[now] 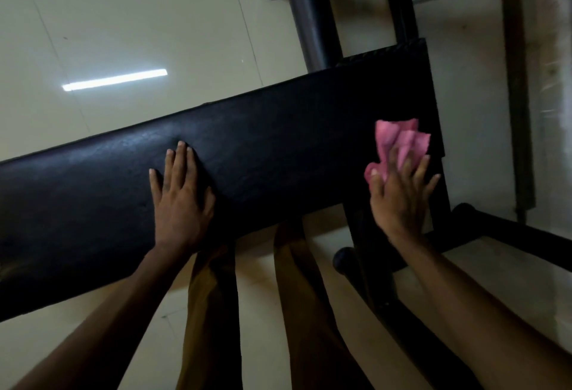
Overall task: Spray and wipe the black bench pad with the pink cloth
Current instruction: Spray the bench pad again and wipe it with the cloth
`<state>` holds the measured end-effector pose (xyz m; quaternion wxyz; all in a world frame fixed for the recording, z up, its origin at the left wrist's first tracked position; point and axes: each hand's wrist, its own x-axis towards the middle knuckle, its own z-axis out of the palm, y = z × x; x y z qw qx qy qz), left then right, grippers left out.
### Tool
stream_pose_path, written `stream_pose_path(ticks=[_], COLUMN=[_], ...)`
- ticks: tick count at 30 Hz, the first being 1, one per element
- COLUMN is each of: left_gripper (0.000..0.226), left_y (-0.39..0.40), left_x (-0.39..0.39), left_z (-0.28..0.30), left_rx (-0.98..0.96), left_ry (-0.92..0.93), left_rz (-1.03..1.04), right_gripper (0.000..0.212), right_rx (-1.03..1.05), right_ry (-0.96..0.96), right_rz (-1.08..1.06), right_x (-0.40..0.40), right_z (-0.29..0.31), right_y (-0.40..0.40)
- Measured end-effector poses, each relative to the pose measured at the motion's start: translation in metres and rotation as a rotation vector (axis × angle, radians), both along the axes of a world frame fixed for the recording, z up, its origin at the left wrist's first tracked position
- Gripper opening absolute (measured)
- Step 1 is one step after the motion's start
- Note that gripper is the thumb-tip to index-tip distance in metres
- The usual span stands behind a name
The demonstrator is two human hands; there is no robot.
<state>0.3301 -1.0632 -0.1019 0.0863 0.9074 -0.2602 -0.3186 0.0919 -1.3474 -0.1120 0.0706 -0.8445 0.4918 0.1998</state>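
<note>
The black bench pad [278,142] runs across the view from lower left to upper right. My left hand [179,198] lies flat on its middle, fingers spread, holding nothing. My right hand [399,194] presses the crumpled pink cloth [402,142] onto the pad near its right end, fingers splayed over the cloth. Most of the cloth sticks out beyond my fingertips. No spray bottle is in view.
The bench's black metal frame [312,18] and legs [495,228] stand beyond and to the right of the pad. Pale tiled floor [123,18] lies behind the bench. My legs in brown trousers [216,312] stand against the near edge.
</note>
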Motion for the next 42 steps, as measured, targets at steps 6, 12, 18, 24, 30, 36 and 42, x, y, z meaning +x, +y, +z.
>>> stream_pose_path(ticks=[6, 12, 18, 24, 30, 36, 42], left_gripper=[0.073, 0.071, 0.076, 0.073, 0.073, 0.071, 0.070], left_y=[-0.018, -0.030, -0.042, -0.036, -0.023, -0.012, -0.007], left_x=[-0.018, -0.029, -0.036, -0.037, -0.037, -0.041, -0.039], left_z=[-0.009, -0.014, -0.020, -0.031, -0.039, -0.035, -0.032], left_rx=[0.018, 0.030, -0.009, -0.024, -0.025, -0.020, -0.058], left_ry=[-0.060, -0.100, -0.147, -0.197, -0.216, -0.186, -0.154], left_rz=[0.121, 0.190, 0.248, 0.238, 0.185, -0.098, -0.128], right_gripper=[0.067, 0.060, 0.061, 0.062, 0.059, 0.067, 0.067], right_rx=[0.001, 0.000, 0.045, 0.062, -0.026, 0.169, 0.088], right_ry=[-0.120, -0.238, -0.328, -0.228, -0.311, -0.257, -0.214], right_rz=[-0.381, -0.253, -0.062, 0.239, -0.119, 0.683, 0.494], right_x=[0.027, 0.037, 0.016, 0.012, 0.076, 0.051, 0.078], right_z=[0.000, -0.011, -0.025, -0.027, -0.032, -0.033, -0.036], right_y=[-0.102, -0.083, 0.027, 0.005, 0.041, 0.096, 0.039])
